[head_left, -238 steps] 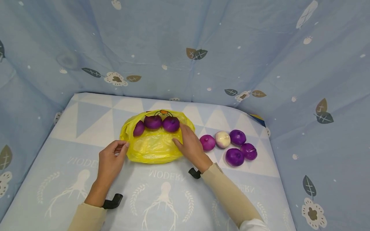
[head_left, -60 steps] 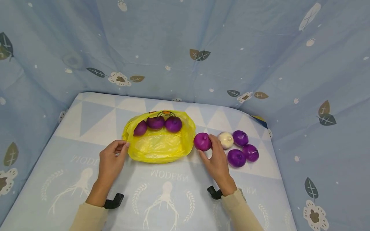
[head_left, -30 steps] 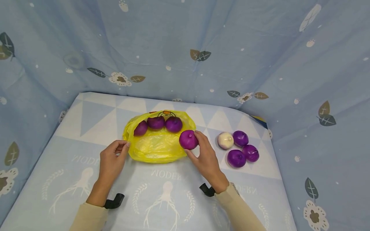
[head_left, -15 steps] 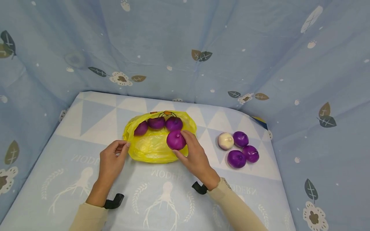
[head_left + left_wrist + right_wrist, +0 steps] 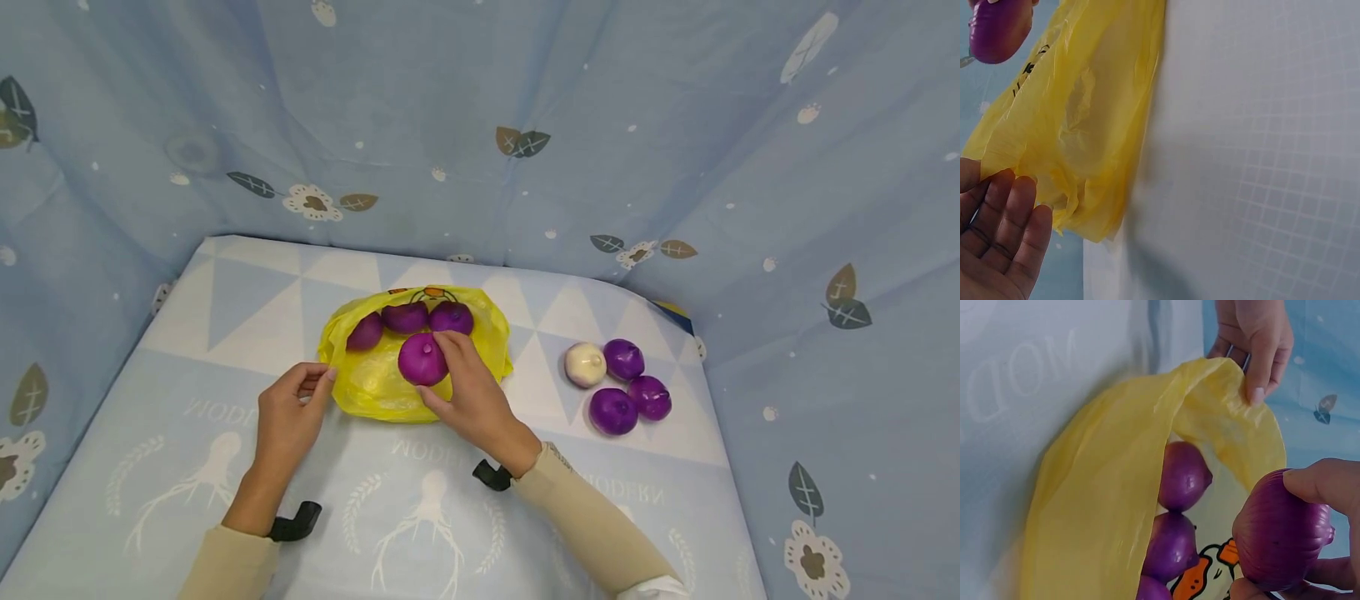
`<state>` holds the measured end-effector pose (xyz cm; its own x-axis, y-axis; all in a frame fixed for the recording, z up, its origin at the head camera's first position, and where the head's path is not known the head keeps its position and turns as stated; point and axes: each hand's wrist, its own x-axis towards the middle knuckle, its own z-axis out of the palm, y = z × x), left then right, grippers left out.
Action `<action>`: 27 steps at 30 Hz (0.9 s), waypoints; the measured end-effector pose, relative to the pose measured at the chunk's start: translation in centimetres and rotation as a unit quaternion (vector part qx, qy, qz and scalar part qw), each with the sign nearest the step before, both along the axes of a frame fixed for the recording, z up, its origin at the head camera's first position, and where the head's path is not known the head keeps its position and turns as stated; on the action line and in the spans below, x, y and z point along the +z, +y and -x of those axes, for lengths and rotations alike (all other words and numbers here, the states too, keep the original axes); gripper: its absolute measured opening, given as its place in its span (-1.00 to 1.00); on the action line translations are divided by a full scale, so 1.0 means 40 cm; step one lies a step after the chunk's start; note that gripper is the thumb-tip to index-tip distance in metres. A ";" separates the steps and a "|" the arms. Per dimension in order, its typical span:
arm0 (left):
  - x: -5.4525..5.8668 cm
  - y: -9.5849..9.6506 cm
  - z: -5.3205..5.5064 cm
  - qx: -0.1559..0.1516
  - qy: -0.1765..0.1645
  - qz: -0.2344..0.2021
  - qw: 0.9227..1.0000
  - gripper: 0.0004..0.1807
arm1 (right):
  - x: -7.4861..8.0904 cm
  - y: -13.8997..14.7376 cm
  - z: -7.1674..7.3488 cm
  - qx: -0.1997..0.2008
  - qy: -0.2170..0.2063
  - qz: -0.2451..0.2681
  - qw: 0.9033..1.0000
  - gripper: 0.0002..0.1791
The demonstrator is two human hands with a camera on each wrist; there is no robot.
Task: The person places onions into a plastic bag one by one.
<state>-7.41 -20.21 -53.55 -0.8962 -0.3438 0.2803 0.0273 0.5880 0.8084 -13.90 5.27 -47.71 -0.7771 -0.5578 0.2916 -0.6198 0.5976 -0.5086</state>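
My right hand (image 5: 472, 396) holds a magenta-purple onion (image 5: 422, 359) between thumb and fingers, over the mouth of a yellow plastic bag (image 5: 375, 400). In the right wrist view the same onion (image 5: 1282, 531) shows its ribbed skin, level with the bag's opening. My left hand (image 5: 292, 412) pinches the bag's left rim; the left wrist view shows thumb and fingertips (image 5: 1000, 181) meeting on the thin plastic. Inside the bag, along its far side, lie three darker purple onions (image 5: 406, 318), the leftmost partly covered by the bag's edge.
To the right of the bag, a white onion (image 5: 585, 365) and three purple onions (image 5: 613, 412) sit grouped on the patterned tablecloth (image 5: 450, 533). Blue patterned curtains (image 5: 420, 125) enclose the table's back and sides. A black wrist mount (image 5: 296, 523) sticks out beside each wrist.
The right hand has taken the magenta onion from beside the loose onions and carried it left over the bag's opening. The left hand has stayed at the bag's rim.
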 end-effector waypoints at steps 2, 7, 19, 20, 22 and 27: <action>0.001 -0.001 -0.001 0.001 -0.001 -0.001 1.000 -0.80 | 0.003 -0.014 0.005 0.010 0.000 -0.009 1.000 -0.15; 0.003 -0.002 -0.002 0.001 -0.003 -0.006 1.000 -0.79 | 0.006 -0.038 0.018 0.023 -0.003 -0.025 0.999 -0.16; 0.003 -0.004 0.003 0.001 0.006 -0.009 1.000 -0.78 | -0.015 -0.073 0.048 0.032 -0.051 -0.038 0.997 -0.19; 0.003 -0.004 0.003 0.002 0.007 -0.009 1.000 -0.78 | -0.018 -0.076 0.050 0.032 -0.054 -0.039 0.997 -0.19; 0.002 -0.005 0.004 0.002 0.006 -0.010 1.000 -0.78 | -0.025 -0.083 0.054 0.033 -0.060 -0.041 0.997 -0.20; 0.000 -0.006 0.004 0.003 -0.003 -0.013 1.000 -0.77 | -0.046 -0.101 0.063 0.035 -0.073 -0.047 0.996 -0.21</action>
